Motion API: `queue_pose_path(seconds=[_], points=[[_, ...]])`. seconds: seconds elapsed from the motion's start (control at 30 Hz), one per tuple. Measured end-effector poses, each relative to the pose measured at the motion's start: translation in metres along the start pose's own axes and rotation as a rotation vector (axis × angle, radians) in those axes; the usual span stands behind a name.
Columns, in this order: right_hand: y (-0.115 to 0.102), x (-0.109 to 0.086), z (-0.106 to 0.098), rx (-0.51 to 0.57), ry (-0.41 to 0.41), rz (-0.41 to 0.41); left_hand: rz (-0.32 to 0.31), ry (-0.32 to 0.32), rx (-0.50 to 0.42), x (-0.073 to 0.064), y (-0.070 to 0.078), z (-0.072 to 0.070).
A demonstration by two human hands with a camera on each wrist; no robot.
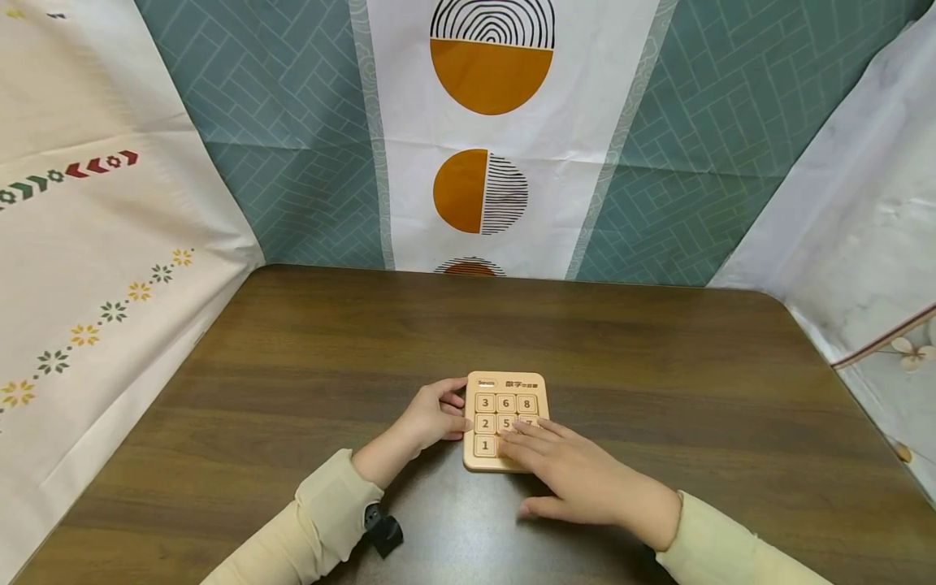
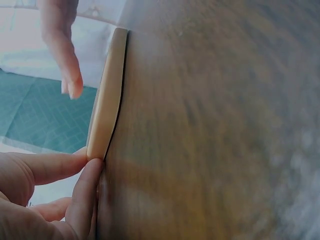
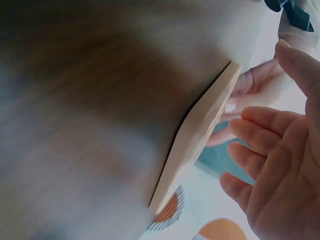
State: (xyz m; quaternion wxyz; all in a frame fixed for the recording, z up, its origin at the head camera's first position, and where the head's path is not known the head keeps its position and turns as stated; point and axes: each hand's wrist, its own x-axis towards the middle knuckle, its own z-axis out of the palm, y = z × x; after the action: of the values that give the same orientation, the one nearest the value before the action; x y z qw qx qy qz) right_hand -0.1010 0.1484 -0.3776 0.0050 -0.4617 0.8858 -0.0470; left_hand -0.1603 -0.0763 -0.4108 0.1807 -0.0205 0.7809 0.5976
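Observation:
A light wood-coloured number slide puzzle (image 1: 506,385) lies flat on the table, its square tiles in a raised frame. Tiles 3, 6, 8, 2, 5 and 1 can be read; the lower right part is hidden under my right hand. With thumb and fingers, my left hand (image 1: 436,414) holds the puzzle's left edge, as the left wrist view shows up close. My right hand (image 1: 585,475) hovers palm down over the lower right tiles, fingers extended. In the right wrist view a gap shows between its fingertips (image 3: 235,147) and the puzzle (image 3: 192,137).
The brown wooden table (image 1: 658,366) spreads on all sides of the puzzle. Behind it hangs a green and white patterned cloth (image 1: 307,162), with pale cloths at left and right. A black device (image 1: 383,530) is strapped at the left wrist.

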Motion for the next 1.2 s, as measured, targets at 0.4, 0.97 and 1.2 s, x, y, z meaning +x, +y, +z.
queue_pose_path(seconds=[0.4,0.97,1.2], points=[[-0.009,0.020,0.008,-0.041,-0.071,-0.032,0.003,-0.002,0.010,-0.001,0.001,-0.001],[0.002,-0.001,0.005,-0.024,-0.055,-0.002,-0.005,0.007,0.022,-0.001,0.002,-0.001],[0.004,0.000,0.002,-0.032,-0.035,-0.029,-0.001,0.000,0.037,0.000,0.000,-0.001]])
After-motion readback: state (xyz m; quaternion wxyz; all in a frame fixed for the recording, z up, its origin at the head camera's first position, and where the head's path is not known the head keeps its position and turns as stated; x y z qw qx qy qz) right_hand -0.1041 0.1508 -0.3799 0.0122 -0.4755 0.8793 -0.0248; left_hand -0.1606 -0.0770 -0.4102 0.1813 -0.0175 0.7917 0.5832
